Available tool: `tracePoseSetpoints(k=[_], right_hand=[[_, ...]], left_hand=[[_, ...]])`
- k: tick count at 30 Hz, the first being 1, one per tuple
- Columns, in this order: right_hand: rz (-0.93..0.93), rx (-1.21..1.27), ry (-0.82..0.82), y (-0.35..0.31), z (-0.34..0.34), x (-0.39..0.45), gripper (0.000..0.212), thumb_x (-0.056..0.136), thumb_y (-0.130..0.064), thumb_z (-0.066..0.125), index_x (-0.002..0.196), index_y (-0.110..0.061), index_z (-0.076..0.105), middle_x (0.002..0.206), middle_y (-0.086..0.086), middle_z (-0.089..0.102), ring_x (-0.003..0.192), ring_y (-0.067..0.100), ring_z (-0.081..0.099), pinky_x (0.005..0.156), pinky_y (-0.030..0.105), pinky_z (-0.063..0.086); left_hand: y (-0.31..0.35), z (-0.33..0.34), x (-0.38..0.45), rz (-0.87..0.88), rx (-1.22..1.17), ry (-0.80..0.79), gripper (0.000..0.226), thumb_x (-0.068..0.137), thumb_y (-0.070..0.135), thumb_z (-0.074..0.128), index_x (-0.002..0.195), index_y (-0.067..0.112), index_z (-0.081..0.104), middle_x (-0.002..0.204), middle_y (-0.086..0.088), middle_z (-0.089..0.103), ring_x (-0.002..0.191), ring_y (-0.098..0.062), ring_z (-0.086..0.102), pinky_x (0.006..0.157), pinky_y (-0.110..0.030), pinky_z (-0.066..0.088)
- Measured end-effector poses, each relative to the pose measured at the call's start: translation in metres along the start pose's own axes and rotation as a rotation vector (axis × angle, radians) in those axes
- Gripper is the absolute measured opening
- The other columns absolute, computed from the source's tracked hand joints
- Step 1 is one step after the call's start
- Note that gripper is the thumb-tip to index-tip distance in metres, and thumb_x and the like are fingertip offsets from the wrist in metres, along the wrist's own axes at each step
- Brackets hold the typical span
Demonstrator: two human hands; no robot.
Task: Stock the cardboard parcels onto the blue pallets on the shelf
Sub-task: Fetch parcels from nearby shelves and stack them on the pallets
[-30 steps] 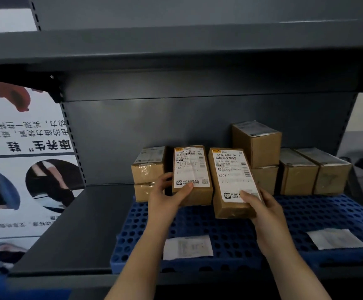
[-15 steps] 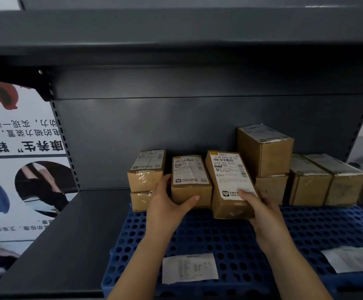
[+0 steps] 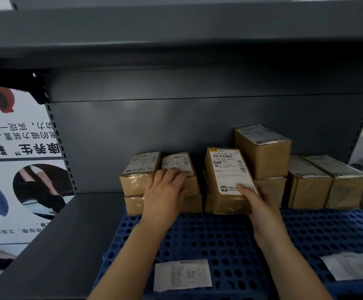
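left hand (image 3: 165,193) flat on small parcel (image 3: 179,169) atop stack, fingers straight, right hand (image 3: 260,204) grasping labelled parcel (image 3: 228,180), tilted, label up, long axis toward shelf back, on blue pallet (image 3: 219,239)

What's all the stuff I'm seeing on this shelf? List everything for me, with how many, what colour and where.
Cardboard parcels: about nine visible, brown with white labels, in a row at the back of the pallet, some stacked two high.
Blue pallet: one shows clearly, perforated plastic, lying on the shelf under the parcels.
Paper slips: two, white, lying flat on the pallet's front, one in the middle and one at the right.
Shelf: one unit, dark grey metal, with a back panel and a board above.
Poster: one, white with printed text and pictures, left of the shelf.
Left hand: on the top parcel second from left.
Right hand: gripping the tilted K301 parcel.
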State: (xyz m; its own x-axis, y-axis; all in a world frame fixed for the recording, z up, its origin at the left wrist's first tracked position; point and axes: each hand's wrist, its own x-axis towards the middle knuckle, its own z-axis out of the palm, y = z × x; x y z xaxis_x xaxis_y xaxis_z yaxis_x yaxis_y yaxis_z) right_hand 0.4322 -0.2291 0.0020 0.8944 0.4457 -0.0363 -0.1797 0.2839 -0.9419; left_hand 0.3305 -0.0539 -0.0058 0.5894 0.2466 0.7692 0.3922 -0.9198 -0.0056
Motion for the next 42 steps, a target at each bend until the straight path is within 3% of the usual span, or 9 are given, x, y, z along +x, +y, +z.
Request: tracePoseSetpoints(k=[5,11,14,18,22,26,31,37,42], right_hand=[[0.004,-0.003,0.004,-0.004,0.006,0.009,0.031,0.083,-0.029,0.069,0.112,-0.025,0.058,0.101,-0.004,0.069,0.096,0.011,0.064,0.075,0.024,0.048],[-0.041,-0.037,0.009,-0.005,0.014,0.02,0.022,0.086,-0.027,0.066,0.107,-0.025,0.059,0.1,-0.006,0.067,0.095,0.01,0.063,0.083,0.027,0.047],[-0.036,-0.062,0.02,-0.005,0.016,0.025,0.034,0.085,-0.03,0.066,0.117,-0.023,0.057,0.104,-0.003,0.067,0.098,0.012,0.063,0.083,0.027,0.047],[-0.029,-0.112,0.018,-0.007,0.015,0.029,0.04,0.086,-0.034,0.064,0.123,-0.021,0.053,0.103,-0.001,0.065,0.092,0.012,0.061,0.079,0.029,0.049],[0.012,-0.162,-0.018,-0.01,0.012,0.029,0.055,0.089,-0.043,0.057,0.137,-0.022,0.041,0.12,0.001,0.056,0.096,0.011,0.053,0.08,0.025,0.043],[-0.039,-0.271,-0.044,-0.009,0.005,0.029,0.048,0.09,-0.042,0.056,0.133,-0.023,0.045,0.112,-0.004,0.054,0.102,0.012,0.05,0.087,0.026,0.039],[-0.036,-0.291,-0.036,-0.004,0.005,0.036,0.056,0.088,-0.048,0.055,0.136,-0.021,0.044,0.136,0.002,0.05,0.129,0.02,0.043,0.11,0.037,0.033],[0.02,-0.213,-0.077,-0.005,0.009,0.036,0.051,0.094,-0.043,0.048,0.14,-0.021,0.04,0.118,-0.004,0.051,0.105,0.01,0.045,0.091,0.024,0.032],[0.068,-0.225,-0.084,-0.005,0.014,0.043,0.056,0.094,-0.047,0.046,0.143,-0.024,0.035,0.134,0.001,0.05,0.112,0.015,0.047,0.093,0.026,0.035]], left_hand=[[-0.002,0.004,0.009,0.019,-0.035,-0.068,0.053,0.061,0.013,0.083,0.11,0.022,0.065,0.107,0.002,0.066,0.092,-0.024,0.063,0.071,-0.036,0.051],[0.004,0.007,0.007,0.054,-0.022,-0.008,0.061,0.052,0.01,0.084,0.11,0.021,0.064,0.106,0.003,0.065,0.094,-0.02,0.058,0.078,-0.034,0.049],[0.014,0.01,0.001,0.1,-0.114,0.07,0.041,0.073,0.026,0.061,0.114,0.02,0.061,0.11,0.002,0.063,0.105,-0.017,0.047,0.091,-0.03,0.034],[0.033,0.012,0.0,0.136,-0.126,0.028,0.049,0.078,0.047,0.047,0.119,0.022,0.057,0.115,0.004,0.062,0.111,-0.016,0.044,0.097,-0.03,0.029],[0.042,0.014,0.007,0.145,-0.066,0.009,0.055,0.076,0.055,0.044,0.119,0.023,0.056,0.113,0.005,0.063,0.107,-0.017,0.052,0.095,-0.032,0.031],[0.043,0.016,0.012,0.153,-0.029,0.02,0.056,0.071,0.054,0.059,0.118,0.023,0.059,0.108,0.006,0.065,0.102,-0.02,0.057,0.092,-0.036,0.04],[0.045,0.016,0.018,0.142,0.006,0.007,0.058,0.066,0.05,0.07,0.117,0.022,0.06,0.106,0.005,0.065,0.101,-0.02,0.059,0.089,-0.036,0.042],[0.044,0.016,0.025,0.108,0.002,-0.032,0.057,0.065,0.043,0.073,0.115,0.018,0.062,0.104,0.001,0.067,0.097,-0.024,0.062,0.085,-0.041,0.049],[0.044,0.017,0.029,0.066,0.015,-0.075,0.057,0.064,0.04,0.076,0.113,0.015,0.063,0.103,-0.002,0.067,0.096,-0.026,0.063,0.084,-0.041,0.049]])
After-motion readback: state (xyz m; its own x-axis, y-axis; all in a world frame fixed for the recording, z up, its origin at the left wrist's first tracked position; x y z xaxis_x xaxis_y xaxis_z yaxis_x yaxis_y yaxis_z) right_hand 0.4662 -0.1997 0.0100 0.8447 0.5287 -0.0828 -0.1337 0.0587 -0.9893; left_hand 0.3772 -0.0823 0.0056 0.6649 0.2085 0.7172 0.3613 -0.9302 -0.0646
